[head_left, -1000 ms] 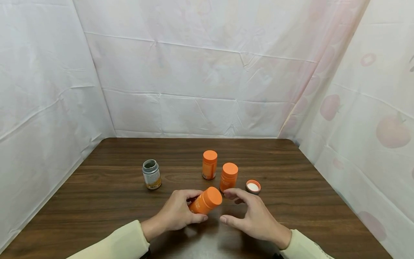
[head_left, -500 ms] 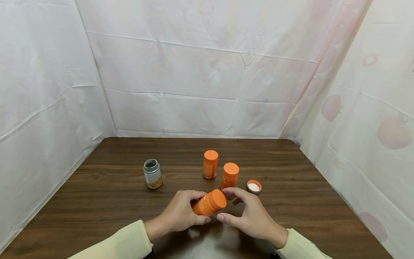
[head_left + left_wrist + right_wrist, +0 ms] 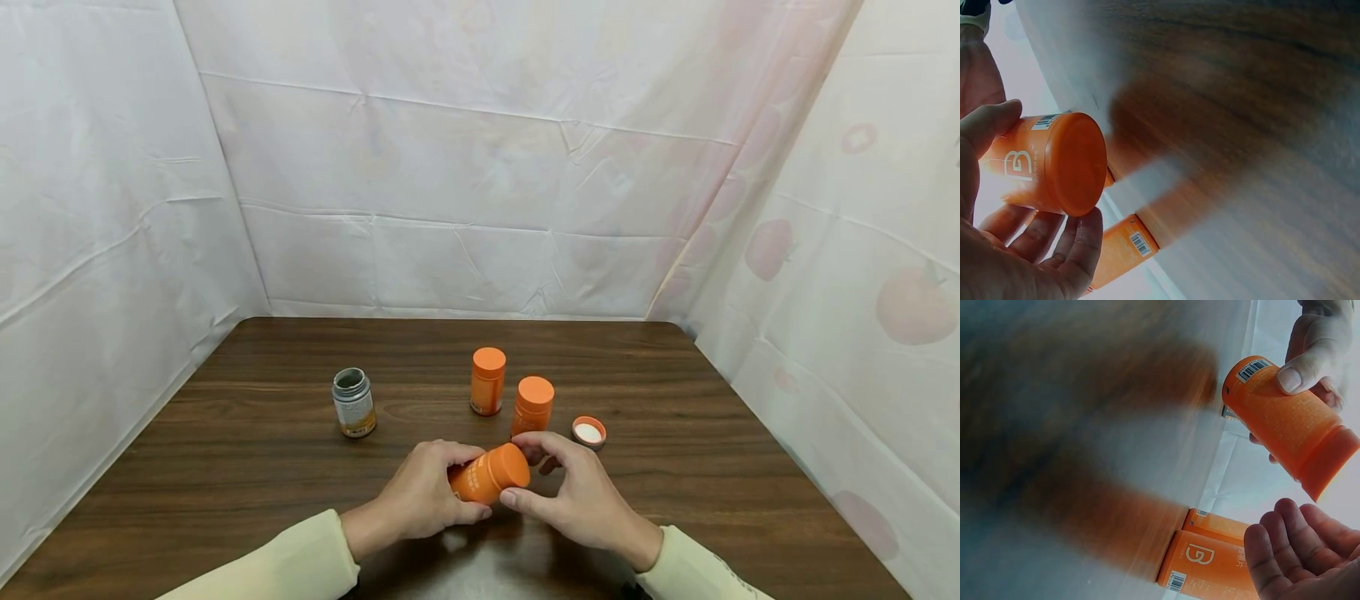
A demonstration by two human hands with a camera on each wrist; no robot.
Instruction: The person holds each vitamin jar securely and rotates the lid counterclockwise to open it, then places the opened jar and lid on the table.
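My left hand (image 3: pixel 423 493) grips an orange bottle (image 3: pixel 480 479) round its body and holds it tilted over the table, capped end toward the right. Its orange cap (image 3: pixel 1330 464) is on. Close beside that cap is my right hand (image 3: pixel 581 492), thumb and fingers spread in a loose curve, holding nothing. Seen from the left wrist, the bottle's round base (image 3: pixel 1079 164) faces the camera, with a barcode by its edge. Two similar orange bottles stand upright just beyond, one farther back (image 3: pixel 488 383) and one nearer (image 3: pixel 534 404), partly hidden by my right fingers.
A grey jar (image 3: pixel 352 404) without a lid stands at the left on the dark wooden table (image 3: pixel 262 467). To the right of the bottles lies an upturned lid (image 3: pixel 588 432) with a white inside. Pale cloth sheets (image 3: pixel 450 167) enclose the table's back and sides.
The left hand has carried its bottle a little right and tipped it further over toward the right hand. The right hand has come slightly left, narrowing the gap to the cap.
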